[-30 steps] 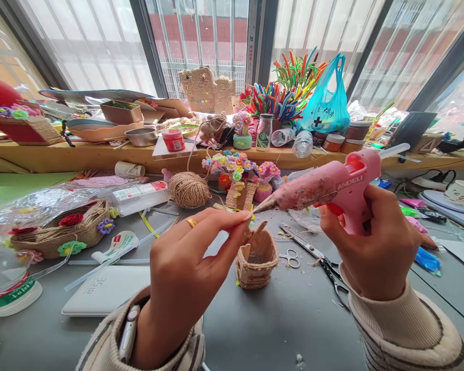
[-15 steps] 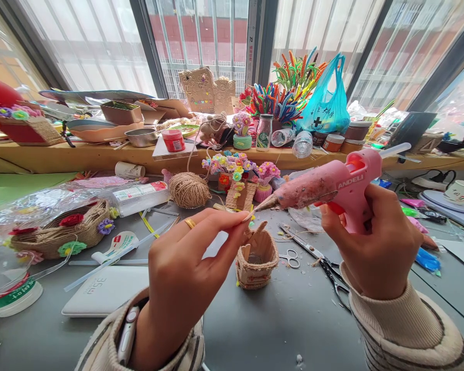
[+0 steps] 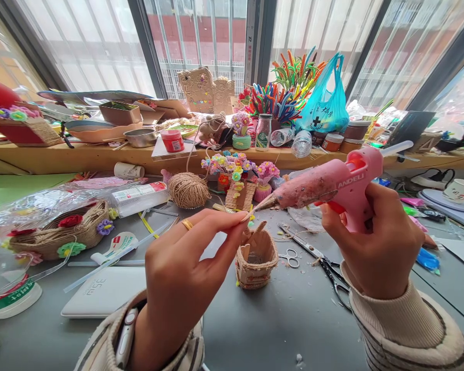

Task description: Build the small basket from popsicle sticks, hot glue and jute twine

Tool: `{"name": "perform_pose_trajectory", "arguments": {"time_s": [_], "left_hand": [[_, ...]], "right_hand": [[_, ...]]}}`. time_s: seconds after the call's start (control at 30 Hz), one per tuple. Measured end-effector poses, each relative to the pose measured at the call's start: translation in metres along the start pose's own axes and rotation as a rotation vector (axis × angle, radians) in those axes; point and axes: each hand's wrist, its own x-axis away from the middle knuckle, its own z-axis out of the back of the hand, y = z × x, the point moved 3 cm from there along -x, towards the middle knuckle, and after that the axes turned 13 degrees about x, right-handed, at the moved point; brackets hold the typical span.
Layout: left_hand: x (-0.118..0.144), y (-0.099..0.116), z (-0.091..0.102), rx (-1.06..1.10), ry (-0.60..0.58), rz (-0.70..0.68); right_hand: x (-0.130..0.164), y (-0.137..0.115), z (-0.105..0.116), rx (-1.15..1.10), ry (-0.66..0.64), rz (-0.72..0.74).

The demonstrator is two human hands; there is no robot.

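Note:
My right hand (image 3: 375, 242) is wrapped round the handle of a pink hot glue gun (image 3: 313, 188), its nozzle pointing left. A glue stick (image 3: 397, 149) pokes out of the gun's back end. At the nozzle tip, the thumb and forefinger of my left hand (image 3: 195, 263) are pinched together; whatever they hold is too small to make out. Below the fingertips a small square basket (image 3: 257, 263), edged with twine and wooden strips, stands upright on the grey table. A short stick rests slanted inside it.
Scissors (image 3: 325, 268) and small nail scissors (image 3: 292, 257) lie right of the basket. Behind are a twine ball (image 3: 188, 190) and a flower-decorated piece (image 3: 232, 167). At left lie a white power bank (image 3: 102, 293) and a twine-wrapped basket (image 3: 62, 234). A crowded wooden ledge (image 3: 139, 154) runs behind.
My left hand has shifted very slightly to the left. The glue gun stays with its nozzle at the left fingertips, and the basket has not moved.

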Motion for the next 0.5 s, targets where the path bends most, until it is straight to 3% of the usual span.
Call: {"name": "perform_pose_trajectory", "arguments": {"time_s": [0.5], "left_hand": [[0.0001,-0.0010,0.0005,-0.018,0.009,0.016]], "right_hand": [[-0.0012,0.0021,-0.0007,0.012,0.005,0.000]]}}
